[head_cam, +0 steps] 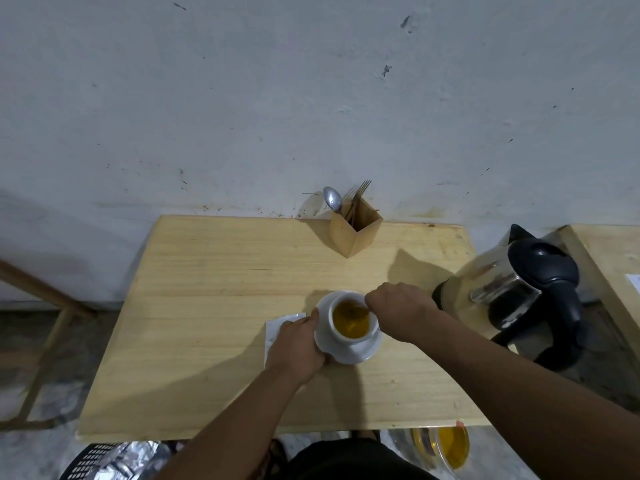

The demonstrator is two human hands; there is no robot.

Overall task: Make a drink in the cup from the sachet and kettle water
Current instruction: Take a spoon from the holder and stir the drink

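A white cup [371, 330] full of amber liquid stands on a white saucer [360, 353] near the middle of the wooden table [214, 306]. My left hand [297, 344] grips the saucer's left rim. My right hand [401, 310] is closed just over the cup's right rim, fingers pinched on something thin that dips into the liquid; I cannot make out what it is. A steel kettle [512, 289] with a black handle and lid stands at the table's right edge. A white napkin or sachet [277, 327] lies partly under my left hand.
A wooden holder [355, 230] with a spoon and forks stands at the back of the table by the wall. A second wooden surface [609, 258] is at the right. Below the front edge sit a clear container of yellow liquid [446, 448] and a black basket with foil [114, 459].
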